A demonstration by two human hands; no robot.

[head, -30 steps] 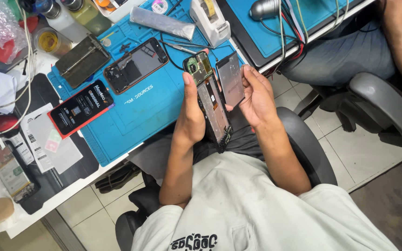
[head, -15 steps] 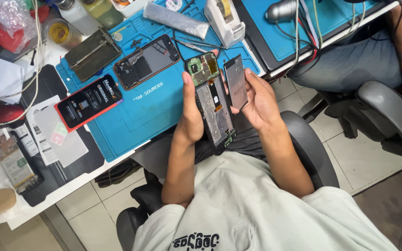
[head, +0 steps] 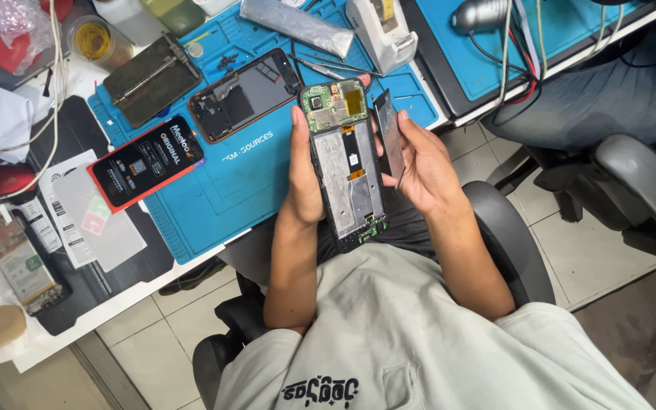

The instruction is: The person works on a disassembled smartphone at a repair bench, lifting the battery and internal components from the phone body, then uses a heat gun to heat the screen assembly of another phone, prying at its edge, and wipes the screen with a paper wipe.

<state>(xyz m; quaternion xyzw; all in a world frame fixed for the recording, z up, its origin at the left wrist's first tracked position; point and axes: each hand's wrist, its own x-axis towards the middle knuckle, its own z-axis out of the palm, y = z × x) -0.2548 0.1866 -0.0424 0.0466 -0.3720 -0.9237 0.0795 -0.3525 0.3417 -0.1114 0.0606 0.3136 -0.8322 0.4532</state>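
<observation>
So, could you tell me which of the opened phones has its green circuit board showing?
The opened phone held in the left hand; the phone frame on the blue mat shows none.

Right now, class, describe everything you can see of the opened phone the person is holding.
The opened phone is a long black frame with its back removed. A green circuit board with a camera module and a yellow patch sits at the far end, grey metal shielding and an orange ribbon run down the middle, and a small green board is nearest the body. It is held above the lap, gripped by the left hand; the right hand holds a thin grey plate beside it.
</observation>
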